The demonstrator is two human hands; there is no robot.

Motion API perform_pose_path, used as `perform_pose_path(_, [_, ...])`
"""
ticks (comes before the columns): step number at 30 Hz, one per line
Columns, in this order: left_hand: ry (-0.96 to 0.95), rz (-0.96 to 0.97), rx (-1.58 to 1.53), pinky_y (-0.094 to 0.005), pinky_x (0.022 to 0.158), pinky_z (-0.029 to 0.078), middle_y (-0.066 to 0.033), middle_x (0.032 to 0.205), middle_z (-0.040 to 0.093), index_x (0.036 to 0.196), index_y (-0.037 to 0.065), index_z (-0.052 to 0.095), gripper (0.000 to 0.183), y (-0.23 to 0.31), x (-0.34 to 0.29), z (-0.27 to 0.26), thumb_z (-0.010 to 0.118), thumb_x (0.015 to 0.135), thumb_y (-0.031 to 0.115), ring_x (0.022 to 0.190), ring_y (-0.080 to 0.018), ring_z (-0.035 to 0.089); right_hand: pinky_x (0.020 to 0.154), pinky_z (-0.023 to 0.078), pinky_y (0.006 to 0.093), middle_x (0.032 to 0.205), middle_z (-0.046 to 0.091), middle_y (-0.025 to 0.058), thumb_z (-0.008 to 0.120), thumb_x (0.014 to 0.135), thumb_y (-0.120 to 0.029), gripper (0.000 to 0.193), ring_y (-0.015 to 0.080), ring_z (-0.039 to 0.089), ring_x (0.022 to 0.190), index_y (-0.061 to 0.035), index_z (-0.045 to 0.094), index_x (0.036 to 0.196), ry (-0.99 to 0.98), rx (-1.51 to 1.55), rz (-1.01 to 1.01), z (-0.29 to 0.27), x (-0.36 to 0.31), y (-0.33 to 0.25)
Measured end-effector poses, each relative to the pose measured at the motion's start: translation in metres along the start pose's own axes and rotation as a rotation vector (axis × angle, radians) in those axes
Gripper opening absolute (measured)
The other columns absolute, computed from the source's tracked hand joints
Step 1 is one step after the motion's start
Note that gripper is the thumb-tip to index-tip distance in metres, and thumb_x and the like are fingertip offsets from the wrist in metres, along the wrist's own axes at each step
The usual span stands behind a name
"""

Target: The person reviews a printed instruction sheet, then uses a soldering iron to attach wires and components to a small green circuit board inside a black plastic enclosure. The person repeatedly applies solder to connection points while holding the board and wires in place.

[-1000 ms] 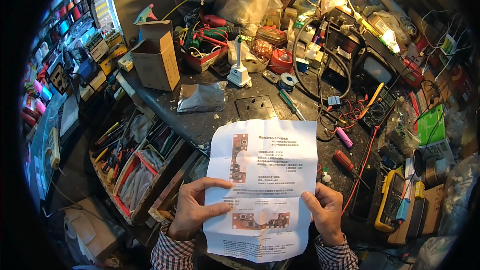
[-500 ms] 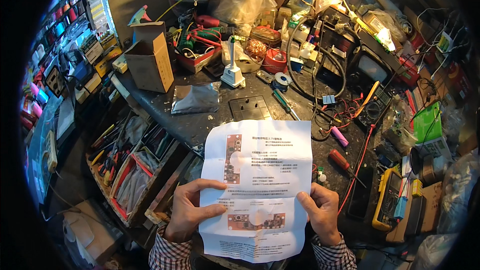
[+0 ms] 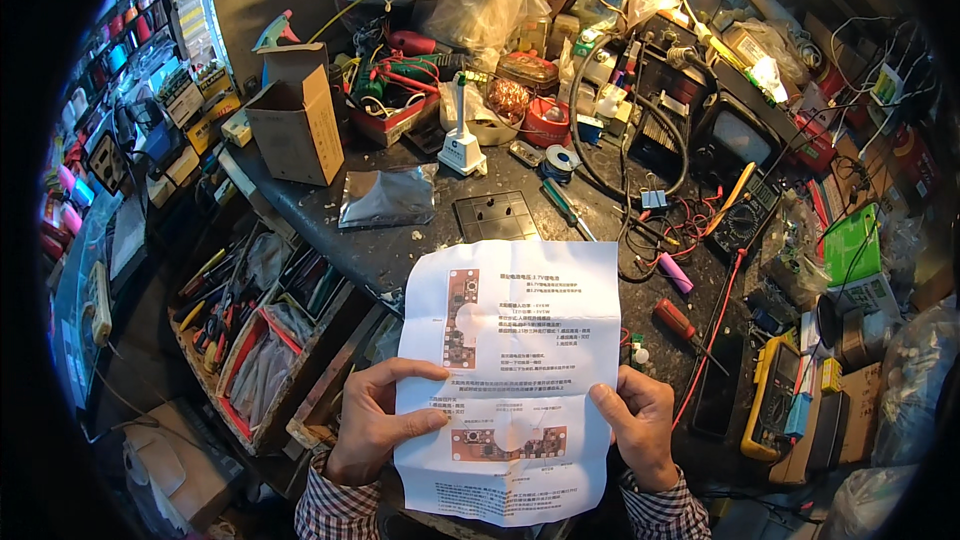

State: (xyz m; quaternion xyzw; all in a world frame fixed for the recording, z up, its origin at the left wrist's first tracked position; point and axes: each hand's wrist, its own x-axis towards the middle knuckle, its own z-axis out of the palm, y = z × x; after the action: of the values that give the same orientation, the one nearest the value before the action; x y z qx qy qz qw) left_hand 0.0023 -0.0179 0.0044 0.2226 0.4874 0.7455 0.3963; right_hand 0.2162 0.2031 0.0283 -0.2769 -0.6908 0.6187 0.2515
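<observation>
A creased white instruction sheet with printed text and two orange circuit board pictures is held up toward me. My left hand grips its left edge, thumb and forefinger lying over the front. At the right edge my right hand pinches the paper, thumb in front and the other fingers behind. Just beyond the sheet's top lie a flat dark plastic panel and a screwdriver with a green handle. The sheet hides the part of the bench behind it.
An open cardboard box and a silver foil bag stand on the left of the dark bench. To the right lie a red screwdriver, a pink cylindrical cell and a yellow multimeter. A tool drawer sits lower left.
Both hands keep the same hold on the sheet. The whole view has shifted very slightly; nothing else visibly differs.
</observation>
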Motion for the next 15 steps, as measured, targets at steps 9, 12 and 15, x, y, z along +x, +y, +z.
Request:
perform_pose_path(9, [-0.012,0.019,-0.013,-0.0422,0.091,0.068,-0.0243,0.122,0.075,0.125,-0.003,0.072,0.045,-0.0007,0.0008,-0.0003,0.09,0.084,0.002,0.108,-0.0258,0.076,0.05,0.034,0.0211,0.067,0.064,-0.0022,0.073,0.104,-0.015,0.026,0.0002,0.048,0.057,0.0037,0.071,0.087,0.005,-0.003,-0.032,-0.0007,0.0004,0.0059])
perform_pose_path(12, [-0.01,0.028,0.0,-0.0421,0.091,0.067,-0.0244,0.122,0.075,0.125,-0.003,0.072,0.045,-0.0008,0.0005,-0.0008,0.09,0.084,0.003,0.108,-0.0257,0.076,0.05,0.034,0.0212,0.066,0.063,-0.0019,0.073,0.104,-0.015,0.026,0.0004,0.048,0.057,0.0037,0.07,0.086,0.009,-0.008,-0.03,-0.0003,0.0008,0.005])
perform_pose_path(15, [0.004,0.041,0.015,-0.043,0.092,0.068,-0.0248,0.121,0.075,0.125,-0.003,0.072,0.046,-0.002,0.0008,-0.0006,0.09,0.084,0.003,0.108,-0.0258,0.077,0.05,0.034,0.0211,0.066,0.063,-0.0015,0.074,0.104,-0.015,0.026,0.0005,0.048,0.057,0.0038,0.07,0.086,0.008,-0.013,-0.014,-0.0002,0.0005,0.0025])
